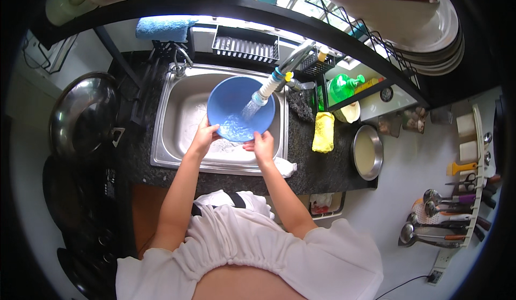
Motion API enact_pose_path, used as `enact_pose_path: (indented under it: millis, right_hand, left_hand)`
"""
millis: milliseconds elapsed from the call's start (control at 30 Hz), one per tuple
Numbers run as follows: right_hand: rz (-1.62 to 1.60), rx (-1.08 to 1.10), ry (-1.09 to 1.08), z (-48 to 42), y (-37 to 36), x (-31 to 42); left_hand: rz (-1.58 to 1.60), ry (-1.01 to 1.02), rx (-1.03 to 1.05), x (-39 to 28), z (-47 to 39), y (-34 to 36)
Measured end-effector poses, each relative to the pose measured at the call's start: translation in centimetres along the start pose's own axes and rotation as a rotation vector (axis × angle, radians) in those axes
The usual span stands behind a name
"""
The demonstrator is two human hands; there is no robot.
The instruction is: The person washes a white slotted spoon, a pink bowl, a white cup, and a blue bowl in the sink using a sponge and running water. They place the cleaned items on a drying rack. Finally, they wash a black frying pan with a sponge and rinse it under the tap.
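A blue bowl (225, 94), probably plastic, is tilted over the stainless steel sink (177, 126). My left hand (204, 136) grips its near-left rim, thumb on the inner side. At the near-right rim, my right hand (261, 146) holds the bowl with the fingers under the edge. Water (250, 110) streams from the faucet's flexible nozzle (266, 90) into the bowl and churns at its near side. The parts of my fingers beneath the bowl are hidden.
Right of the sink lie a yellow cloth (323, 132) and a metal bowl of pale liquid (365, 151). A green pump bottle (342, 87) stands behind. Overhead runs a black rack (242, 8). A large lidded pan (86, 114) stands left; utensils hang from a wall rack (475, 179).
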State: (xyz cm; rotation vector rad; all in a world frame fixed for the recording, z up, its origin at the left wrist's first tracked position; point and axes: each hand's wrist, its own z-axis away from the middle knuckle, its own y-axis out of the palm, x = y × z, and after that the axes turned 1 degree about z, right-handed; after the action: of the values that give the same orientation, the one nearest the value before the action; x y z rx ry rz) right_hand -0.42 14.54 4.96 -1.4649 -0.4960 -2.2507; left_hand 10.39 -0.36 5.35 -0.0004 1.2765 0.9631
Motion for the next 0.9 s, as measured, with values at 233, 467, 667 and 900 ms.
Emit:
enact_pose_path:
  millis: [233,467,667,900]
  right_hand:
    - [0.942,-0.276,-0.471,2.2,-4.0,7.0]
    - [1.16,-0.253,-0.417,1.4,-7.2,8.0]
    - [0.412,0.18,0.251,-1.2,-6.1,1.9]
    - [-0.693,0.216,0.535,-5.9,-2.4,-3.2]
  left_hand:
    - [0.407,-0.35,0.227,4.5,-2.1,2.8]
    - [-0.036,-0.427,0.09,5.8,-1.2,4.4]
    - [-0.386,0.015,-0.237,3.9,-0.5,0.2]
    - [-0.325,0.4,-0.175,5.6,-1.9,-5.0]
